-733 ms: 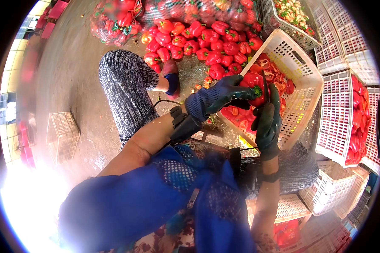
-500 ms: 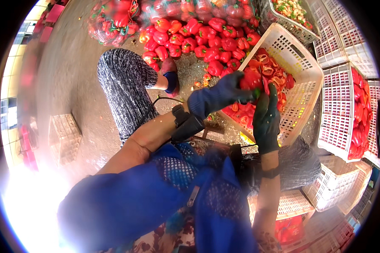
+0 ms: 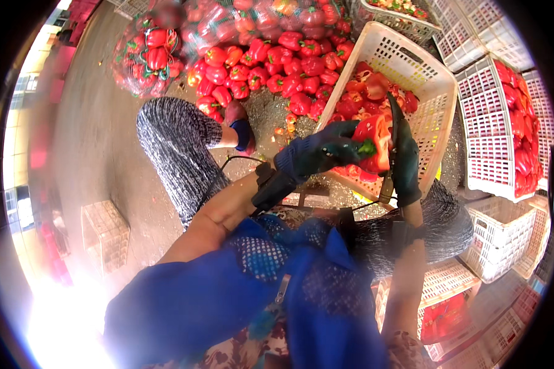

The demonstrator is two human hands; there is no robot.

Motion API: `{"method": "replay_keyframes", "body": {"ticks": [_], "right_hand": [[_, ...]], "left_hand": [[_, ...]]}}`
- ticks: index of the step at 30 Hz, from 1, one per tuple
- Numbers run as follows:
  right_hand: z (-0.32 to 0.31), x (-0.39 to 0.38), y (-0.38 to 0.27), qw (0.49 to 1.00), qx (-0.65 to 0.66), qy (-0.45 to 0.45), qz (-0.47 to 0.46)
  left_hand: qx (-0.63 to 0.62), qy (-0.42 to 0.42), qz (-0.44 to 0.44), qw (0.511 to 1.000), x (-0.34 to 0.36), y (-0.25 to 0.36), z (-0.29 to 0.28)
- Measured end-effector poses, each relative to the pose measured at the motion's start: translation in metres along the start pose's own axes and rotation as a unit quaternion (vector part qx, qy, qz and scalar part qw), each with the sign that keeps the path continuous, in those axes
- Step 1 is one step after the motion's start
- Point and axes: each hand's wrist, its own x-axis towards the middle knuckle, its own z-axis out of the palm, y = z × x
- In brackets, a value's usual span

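My left hand, in a dark glove with a blue cuff, grips a red bell pepper. The pepper is cut open; its pale inside faces right and its green stem shows near my fingertips. My right hand, in a dark glove, is close beside the cut side, one finger stretched upward. It closes round a slim tool with a brownish handle, which sticks out below the palm; its working end is hidden. Both hands are over the near end of a white plastic crate holding cut red pepper pieces.
Whole red peppers lie heaped on the floor beyond my left foot, with filled mesh bags behind. Crates of peppers stand at the right. One crate holds pale and green scraps. Another crate sits at the left.
My right hand has moved slightly right and down, away from the pepper. The pepper now shows its cut, pale inside. The whole view has shifted a little.
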Motion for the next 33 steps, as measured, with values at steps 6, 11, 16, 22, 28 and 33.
{"method": "replay_keyframes", "body": {"ticks": [6, 11, 16, 22, 28, 33], "right_hand": [[0.021, -0.031, 0.099, 0.978, -0.162, 0.105, -0.082], [-0.02, -0.02, -0.013, 0.858, 0.467, -0.033, 0.213], [-0.008, -0.02, -0.021, 0.711, 0.646, -0.022, 0.276], [-0.011, -0.013, -0.028, 0.805, 0.51, 0.156, 0.26], [0.016, -0.015, -0.038, 0.951, -0.102, 0.245, -0.159], [0.021, -0.026, -0.037, 0.976, -0.033, 0.208, -0.051]], "left_hand": [[-0.206, -0.105, 0.027, 0.972, 0.024, -0.014, -0.008], [-0.078, -0.075, 0.031, 0.994, 0.039, -0.027, -0.021], [-0.116, -0.086, -0.038, 0.989, 0.043, -0.032, -0.014], [-0.262, -0.041, -0.104, 0.959, 0.016, -0.009, -0.004], [-0.252, 0.148, -0.074, 0.954, 0.026, -0.018, 0.045], [-0.219, 0.118, -0.146, 0.957, 0.029, -0.016, 0.036]]}}
